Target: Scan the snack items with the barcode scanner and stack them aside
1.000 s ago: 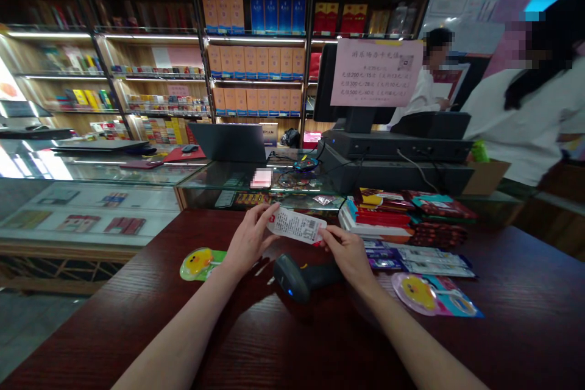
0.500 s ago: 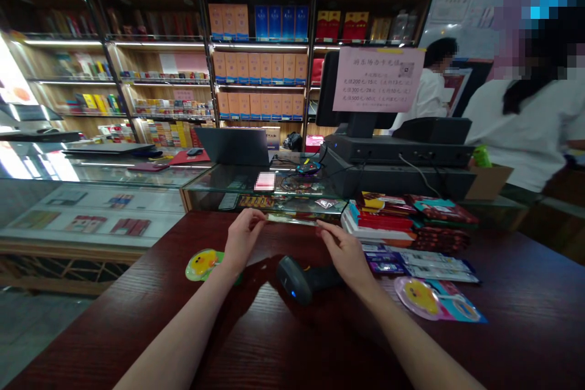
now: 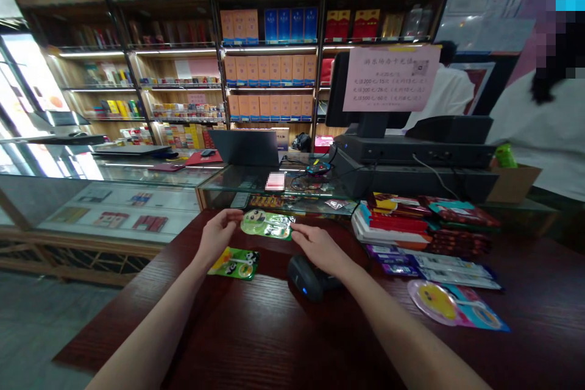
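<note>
A green panda-faced lollipop pack [image 3: 269, 224] spans the gap between my two hands, its printed face turned up toward me. My left hand [image 3: 220, 236] pinches its rounded left end with thumb and fingers. My right hand [image 3: 320, 248] has its fingertips closed on the right end. Below my left hand lies a second lollipop pack [image 3: 237, 263] on a green card, its left part hidden by the wrist. A black barcode scanner [image 3: 305, 279] rests under my right hand, its handle partly covered by the forearm.
On the right lie a duck-faced lollipop pack [image 3: 436, 301], purple-and-white snack packs [image 3: 452, 271] and a stack of snack packets [image 3: 393, 225]. Behind stand a glass display case [image 3: 219, 198], a laptop [image 3: 247, 147] and a monitor with a pink notice [image 3: 390, 79]. Two people in white stand at right.
The pack between my hands has turned from edge-on to face-up. My left hand has moved left, uncovering more of the green-carded pack below. The whole view has shifted slightly.
</note>
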`<move>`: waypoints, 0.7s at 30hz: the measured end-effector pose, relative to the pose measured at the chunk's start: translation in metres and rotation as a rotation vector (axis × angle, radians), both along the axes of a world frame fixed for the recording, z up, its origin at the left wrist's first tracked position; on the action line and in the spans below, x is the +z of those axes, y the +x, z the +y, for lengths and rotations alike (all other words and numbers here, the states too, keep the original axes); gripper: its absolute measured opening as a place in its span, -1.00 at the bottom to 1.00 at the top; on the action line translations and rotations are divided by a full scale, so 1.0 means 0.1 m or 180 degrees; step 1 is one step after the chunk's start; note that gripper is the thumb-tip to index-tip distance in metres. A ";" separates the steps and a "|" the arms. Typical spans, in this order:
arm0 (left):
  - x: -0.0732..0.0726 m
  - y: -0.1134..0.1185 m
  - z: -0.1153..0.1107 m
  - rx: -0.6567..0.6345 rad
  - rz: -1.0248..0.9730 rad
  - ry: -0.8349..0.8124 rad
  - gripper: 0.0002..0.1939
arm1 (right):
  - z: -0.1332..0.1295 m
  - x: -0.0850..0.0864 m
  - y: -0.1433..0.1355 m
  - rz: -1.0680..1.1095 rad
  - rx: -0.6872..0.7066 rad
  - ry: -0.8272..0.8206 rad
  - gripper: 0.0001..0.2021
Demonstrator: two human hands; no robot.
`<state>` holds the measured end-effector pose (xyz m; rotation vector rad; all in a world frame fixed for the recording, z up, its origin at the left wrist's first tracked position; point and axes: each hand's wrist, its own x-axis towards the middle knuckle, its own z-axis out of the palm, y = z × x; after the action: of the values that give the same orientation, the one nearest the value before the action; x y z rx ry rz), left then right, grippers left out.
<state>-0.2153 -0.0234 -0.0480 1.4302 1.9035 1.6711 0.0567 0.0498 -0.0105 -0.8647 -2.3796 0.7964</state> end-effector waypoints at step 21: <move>-0.06 -0.54 -0.65 0.1083 0.1003 -0.1121 -0.64 | -0.64 -0.05 -0.82 -0.1311 0.0444 0.0731 -0.69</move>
<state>-0.2692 -0.0881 -0.0535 1.3427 2.5822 1.1862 -0.0256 -0.0140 -0.0159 -0.8367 -2.8482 0.4081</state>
